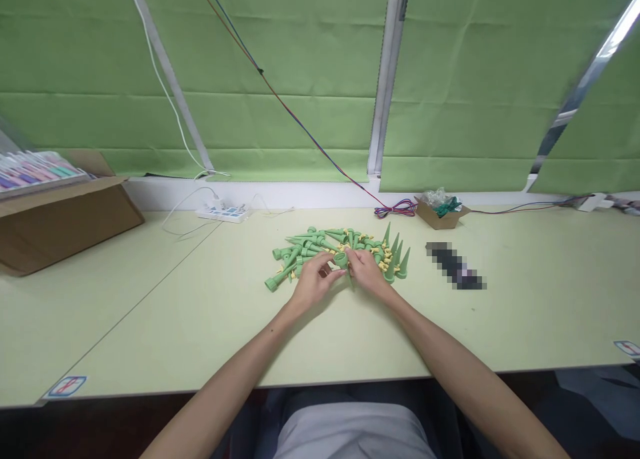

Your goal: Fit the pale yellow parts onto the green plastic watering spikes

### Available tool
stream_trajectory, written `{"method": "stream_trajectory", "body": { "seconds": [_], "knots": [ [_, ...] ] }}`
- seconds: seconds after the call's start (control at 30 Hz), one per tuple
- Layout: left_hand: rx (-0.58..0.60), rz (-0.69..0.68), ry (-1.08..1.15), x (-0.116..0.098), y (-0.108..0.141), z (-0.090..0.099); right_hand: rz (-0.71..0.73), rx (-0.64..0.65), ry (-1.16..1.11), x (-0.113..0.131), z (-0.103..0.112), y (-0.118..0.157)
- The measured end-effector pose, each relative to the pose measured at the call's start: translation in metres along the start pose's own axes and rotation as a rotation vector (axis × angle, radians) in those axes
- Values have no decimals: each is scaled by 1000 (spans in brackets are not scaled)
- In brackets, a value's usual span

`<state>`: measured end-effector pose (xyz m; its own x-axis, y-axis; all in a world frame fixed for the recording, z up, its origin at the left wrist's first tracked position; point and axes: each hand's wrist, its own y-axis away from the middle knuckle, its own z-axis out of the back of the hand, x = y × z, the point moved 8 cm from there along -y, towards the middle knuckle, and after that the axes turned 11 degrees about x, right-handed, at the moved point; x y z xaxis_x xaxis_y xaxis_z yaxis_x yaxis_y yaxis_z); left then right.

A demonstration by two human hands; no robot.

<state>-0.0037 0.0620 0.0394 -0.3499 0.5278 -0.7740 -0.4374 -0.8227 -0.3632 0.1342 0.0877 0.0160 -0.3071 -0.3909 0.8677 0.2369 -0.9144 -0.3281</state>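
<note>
A green plastic watering spike (341,259) is held between my two hands, its round open end facing up towards me and its pointed part hanging below. My left hand (315,280) grips the round end from the left with thumb and fingers. From the right, the fingers of my right hand (369,271) close on the same spike and partly hide it. Just behind the hands lies a pile of green spikes (294,253) mixed with small yellow plastic parts (385,262). Several spikes (403,264) stand point up at the pile's right side.
A cardboard box (75,222) with a tray of pens stands far left. At the back are a power strip (223,211), a coiled red-and-blue cable (396,209) and a small carton (439,217) with plastic bags. A blurred dark object (455,267) lies to the right on the table (175,332).
</note>
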Motion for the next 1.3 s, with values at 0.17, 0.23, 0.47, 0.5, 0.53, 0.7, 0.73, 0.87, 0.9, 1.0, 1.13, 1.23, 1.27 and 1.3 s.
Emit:
{"method": "stream_trajectory", "body": {
  "seconds": [0.17,0.23,0.47,0.5,0.53,0.7,0.73,0.87,0.9,1.0,1.13,1.23,1.27,1.3],
  "knots": [
    [12,-88,-107,-6,2,0,-16,44,-19,-1,-4,-2],
    [1,-97,-124,-7,3,0,-30,36,-6,-2,-4,-2],
    [-11,149,159,13,-1,-6,5,-80,21,4,1,0],
    [31,194,253,17,-1,-11,16,-87,34,6,2,2],
    [78,239,355,21,-1,-16,24,-95,47,8,3,3],
    [194,452,853,33,6,-38,100,-68,111,22,1,8],
    [198,475,920,33,7,-40,113,-51,114,24,-1,8],
    [183,473,1054,31,7,-40,126,7,107,27,-6,8],
    [177,456,1063,31,6,-39,130,18,108,28,-7,8],
    [179,401,1040,31,5,-36,132,36,101,26,-8,8],
    [189,299,825,27,3,-28,99,41,68,19,-9,8],
    [192,196,543,16,1,-19,81,58,56,16,-10,7],
    [188,173,465,13,1,-17,77,62,55,15,-10,7],
    [183,158,403,11,1,-15,71,61,56,15,-10,7]
  ]
}}
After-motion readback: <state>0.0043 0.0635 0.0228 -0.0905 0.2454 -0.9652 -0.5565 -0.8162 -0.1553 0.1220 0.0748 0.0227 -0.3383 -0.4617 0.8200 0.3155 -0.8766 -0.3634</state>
